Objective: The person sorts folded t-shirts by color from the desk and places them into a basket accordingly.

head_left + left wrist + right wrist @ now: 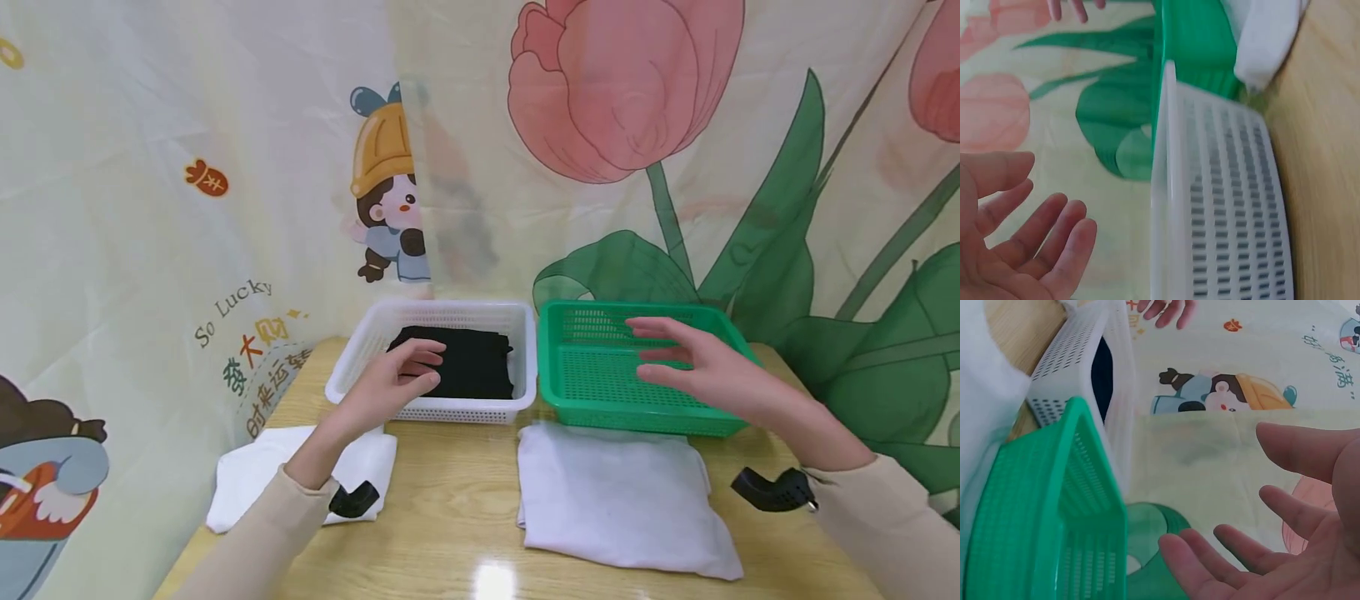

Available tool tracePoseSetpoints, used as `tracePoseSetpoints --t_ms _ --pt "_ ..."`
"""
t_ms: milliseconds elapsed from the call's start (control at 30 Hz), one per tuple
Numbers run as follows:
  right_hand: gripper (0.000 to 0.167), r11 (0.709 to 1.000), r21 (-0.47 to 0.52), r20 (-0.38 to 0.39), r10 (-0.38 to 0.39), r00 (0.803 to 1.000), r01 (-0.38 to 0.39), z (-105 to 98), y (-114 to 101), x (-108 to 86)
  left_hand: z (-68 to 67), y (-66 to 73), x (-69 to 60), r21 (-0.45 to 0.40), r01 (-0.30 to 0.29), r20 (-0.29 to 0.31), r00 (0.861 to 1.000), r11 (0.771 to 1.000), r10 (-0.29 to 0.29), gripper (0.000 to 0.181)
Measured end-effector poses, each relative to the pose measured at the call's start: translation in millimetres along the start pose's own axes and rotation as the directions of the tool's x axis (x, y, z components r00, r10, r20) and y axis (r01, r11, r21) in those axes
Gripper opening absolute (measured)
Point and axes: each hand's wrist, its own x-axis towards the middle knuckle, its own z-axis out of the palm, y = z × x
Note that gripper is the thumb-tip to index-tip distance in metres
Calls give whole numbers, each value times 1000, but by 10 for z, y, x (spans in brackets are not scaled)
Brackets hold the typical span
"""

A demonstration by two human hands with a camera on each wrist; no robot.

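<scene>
A white basket [432, 408] holds folded black cloth [472, 362]. My left hand [390, 382] hovers over its left part, fingers loosely bent and holding nothing; the left wrist view shows this hand [1029, 237] beside the basket's white wall [1229, 206]. To the right stands a green basket [645, 417] with nothing visible inside. Above its right part is my right hand [697, 362], fingers spread and grasping nothing. In the right wrist view the right hand [1272, 531] appears relaxed, apart from the green basket [1016, 506].
Folded white cloth [615, 496] lies in front of the green basket, on the wooden table [442, 492]. Another white cloth [255, 471] lies at the left, partly behind my left forearm. A printed curtain [300, 125] hangs behind the baskets.
</scene>
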Motion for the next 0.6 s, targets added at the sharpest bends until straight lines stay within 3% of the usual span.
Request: tracePoseSetpoints --t_ms 233,467,600 --pt "58 998 66 -37 7 999 -5 12 365 -490 394 83 -191 -64 -33 66 997 997 37 34" --pt "54 992 103 -77 78 994 -70 144 865 -906 860 -39 -296 -111 -8 163 986 994 26 35" --pt "54 981 101 -59 173 983 -166 248 1106 -1038 1049 -137 -353 -135 57 216 976 989 -27 38"
